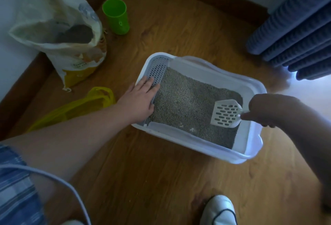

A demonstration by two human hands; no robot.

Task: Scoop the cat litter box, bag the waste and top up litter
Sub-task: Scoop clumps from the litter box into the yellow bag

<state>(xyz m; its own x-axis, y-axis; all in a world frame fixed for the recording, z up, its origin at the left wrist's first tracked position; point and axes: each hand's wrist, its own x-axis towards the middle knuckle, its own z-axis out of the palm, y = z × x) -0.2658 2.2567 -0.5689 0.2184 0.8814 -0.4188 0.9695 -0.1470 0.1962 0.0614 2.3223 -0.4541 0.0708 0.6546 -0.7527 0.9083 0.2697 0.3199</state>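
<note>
The right hand's grip is closed round the thin handle of a white slotted litter scoop, fingers curled and pinching it close to the blade. The blade hangs just over the litter at the right end of the box and looks empty. The left hand lies flat with its fingers straight, and its grip is spread on the rim and grey perforated grid at the left end, probably to steady the box.

The scoop looks like light, stiff plastic. It is best held along the handle, though the narrow neck may flex under a heavy clump. The grey pellet litter is loose and will probably run through the slots and leave the clumps behind. The white litter box sits on the wooden floor. Its walls are smooth and rigid, and with this fill it is likely heavy enough to slide rather than lift, so the broad rim is the place to hold it.

There is one scoop and one box. One open litter sack stands at the upper left, soft-sided and likely heavy. One green cup stands just beside the sack, and it would suit topping up the litter. One limp yellow plastic bag lies near the left forearm, presumably for the waste. One white shoe shows at the bottom edge.
</note>
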